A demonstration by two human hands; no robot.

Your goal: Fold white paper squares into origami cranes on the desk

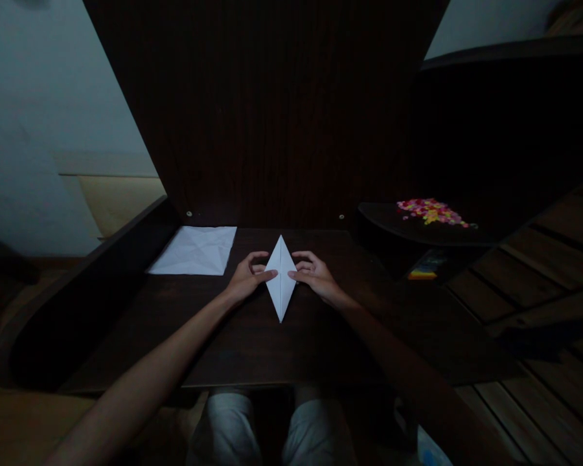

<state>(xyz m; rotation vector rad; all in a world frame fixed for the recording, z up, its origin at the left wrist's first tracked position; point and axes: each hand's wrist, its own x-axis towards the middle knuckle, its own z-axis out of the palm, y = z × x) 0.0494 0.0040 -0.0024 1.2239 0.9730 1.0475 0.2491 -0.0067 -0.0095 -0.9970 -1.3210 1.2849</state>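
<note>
A white sheet of paper folded into a narrow diamond (280, 298) is held over the middle of the dark wooden desk (291, 356), its long points facing toward and away from me. Down its centre runs a straight crease or seam. My left hand (251, 273) grips the left corner, thumb on top and fingers behind. On the opposite corner, my right hand (315, 275) pinches in the same way. The fingertips under the paper are hidden.
A creased white square sheet (194, 251) lies at the back left of the desk. Pink, red and yellow small pieces (432, 211) are heaped on a curved shelf (393, 223) at right. A tall dark panel (272, 116) closes off the back, and a raised side board (87, 291) bounds the left.
</note>
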